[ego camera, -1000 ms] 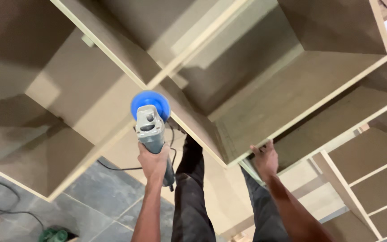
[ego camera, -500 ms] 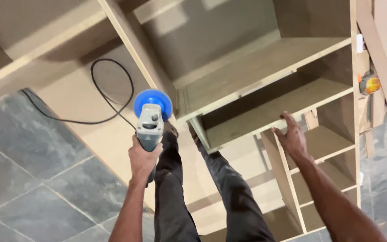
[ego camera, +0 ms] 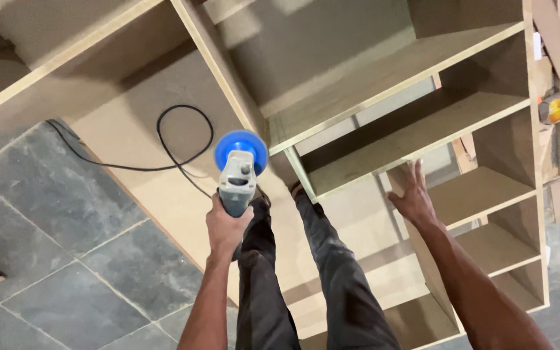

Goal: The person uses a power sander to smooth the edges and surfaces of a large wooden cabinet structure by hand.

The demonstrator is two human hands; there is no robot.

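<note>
Your left hand [ego camera: 227,223] is clamped on the sander [ego camera: 240,170] over the cabinet [ego camera: 371,78] panel while your right hand [ego camera: 413,194] rests flat, fingers spread, on a shelf edge.

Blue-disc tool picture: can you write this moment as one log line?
left hand: grips grey power sander with round blue disc | right hand: flat on pale wooden shelf unit | black cord: looped on panel

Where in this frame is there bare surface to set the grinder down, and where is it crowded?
Free: the back panel between the looped black cord and the grey tiled floor; also the shelf beyond the right hand. Crowded: around the left hand holding the grinder, above the legs.
</note>
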